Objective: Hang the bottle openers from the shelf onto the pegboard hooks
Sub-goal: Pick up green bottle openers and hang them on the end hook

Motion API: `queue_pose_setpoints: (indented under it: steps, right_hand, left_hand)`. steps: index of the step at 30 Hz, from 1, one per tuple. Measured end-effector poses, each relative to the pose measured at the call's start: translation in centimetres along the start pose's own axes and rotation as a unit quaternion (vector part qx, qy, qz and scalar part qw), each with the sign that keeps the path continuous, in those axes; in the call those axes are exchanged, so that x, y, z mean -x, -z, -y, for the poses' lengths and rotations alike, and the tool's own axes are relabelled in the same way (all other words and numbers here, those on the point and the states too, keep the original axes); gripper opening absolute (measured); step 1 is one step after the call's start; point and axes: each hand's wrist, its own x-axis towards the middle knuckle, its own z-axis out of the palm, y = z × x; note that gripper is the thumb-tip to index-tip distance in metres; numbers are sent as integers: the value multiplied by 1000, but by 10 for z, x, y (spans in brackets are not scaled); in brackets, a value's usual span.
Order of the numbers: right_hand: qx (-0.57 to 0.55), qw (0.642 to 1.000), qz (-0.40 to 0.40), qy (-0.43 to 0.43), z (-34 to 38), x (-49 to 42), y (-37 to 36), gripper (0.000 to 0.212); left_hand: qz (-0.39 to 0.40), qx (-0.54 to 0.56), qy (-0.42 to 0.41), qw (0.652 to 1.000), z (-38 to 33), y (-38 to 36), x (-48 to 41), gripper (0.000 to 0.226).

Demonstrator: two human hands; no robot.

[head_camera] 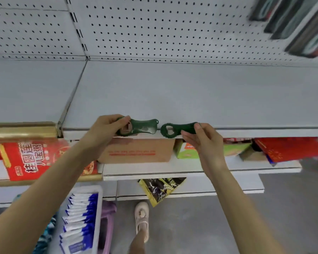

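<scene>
Two dark green bottle openers are held over the front edge of the white shelf. My left hand grips the wide end of the left opener, whose narrow end points right. My right hand pinches the handle end of the right opener between thumb and fingers, its ring end pointing left. The two openers nearly meet end to end. The white pegboard rises behind the shelf; no hook shows on the part in view.
Dark packaged goods hang at the pegboard's upper right. Lower shelves hold a red box, a cardboard box, green boxes and a yellow-black bag. A basket of blue-white packets stands at lower left beside my shoe.
</scene>
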Motion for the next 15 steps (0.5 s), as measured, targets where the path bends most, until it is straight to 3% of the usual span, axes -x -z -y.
queue_pose_setpoints:
  steps: [2, 11, 15]
  right_hand:
    - [-10, 1000, -18, 15, 3, 34, 27, 15]
    - [-59, 988, -123, 78, 34, 178, 150, 18]
    - [-59, 981, -146, 117, 54, 220, 192, 28]
  left_hand:
    - [22, -18, -9, 1000, 6, -29, 31, 28]
    - [120, 86, -4, 989, 6, -152, 152, 17]
    - [164, 63, -16, 984, -7, -201, 186, 19]
